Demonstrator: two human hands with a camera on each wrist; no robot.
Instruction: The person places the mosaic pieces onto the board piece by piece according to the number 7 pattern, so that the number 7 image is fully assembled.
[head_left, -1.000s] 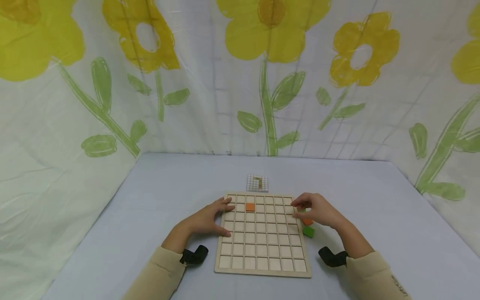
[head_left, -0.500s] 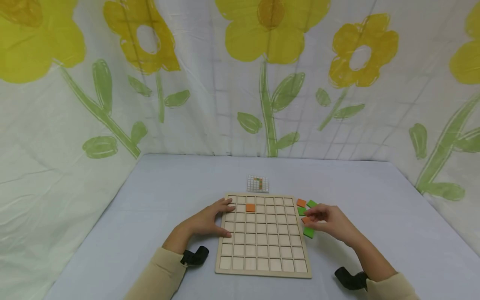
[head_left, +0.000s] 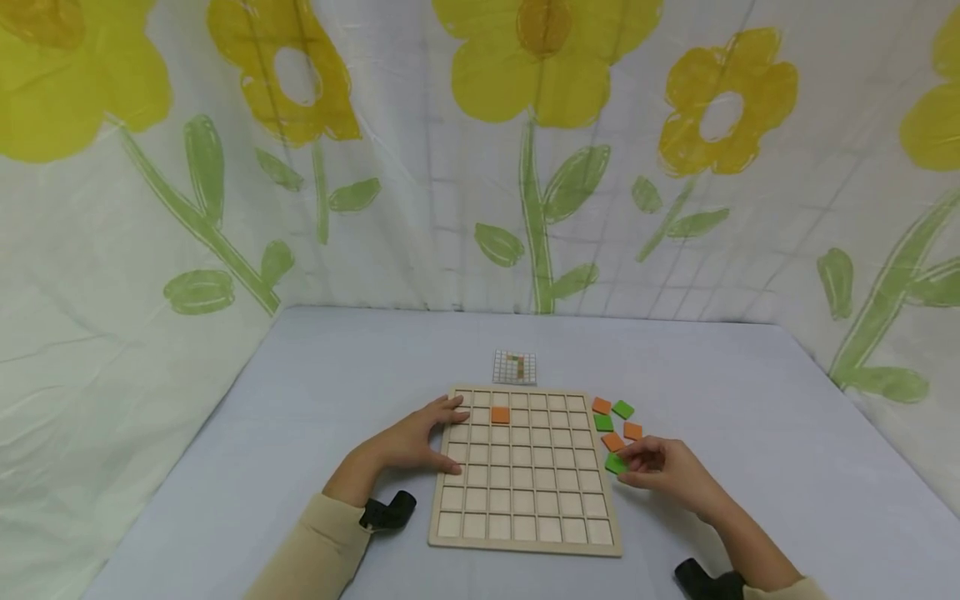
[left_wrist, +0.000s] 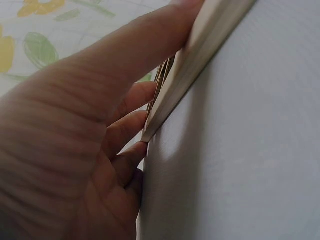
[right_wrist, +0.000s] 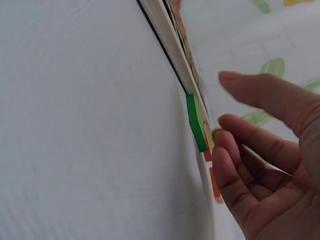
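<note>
A wooden grid board (head_left: 525, 547) lies on the table, one orange tile (head_left: 500, 415) sitting in a cell of its second row from the far side. My left hand (head_left: 408, 437) rests along the board's left edge, thumb and fingertips spread on the frame; in the left wrist view the thumb (left_wrist: 150, 42) lies over the wooden rim. To the right of the board, my right hand (head_left: 663, 471) hovers at the nearest green tile (head_left: 615, 463). The right wrist view shows its thumb apart from the fingers, beside that green tile (right_wrist: 196, 122), with nothing pinched between them.
Several loose tiles lie along the board's right side, among them an orange tile (head_left: 633, 431) and a green tile (head_left: 623, 409). A small card with a coloured grid pattern (head_left: 514, 367) lies beyond the board's far edge. A flower-printed cloth (head_left: 405, 250) hangs behind the table.
My right hand has moved from the board's upper right edge toward me, down to the nearest green tile, uncovering the loose tiles behind it. The left hand has stayed in place.
</note>
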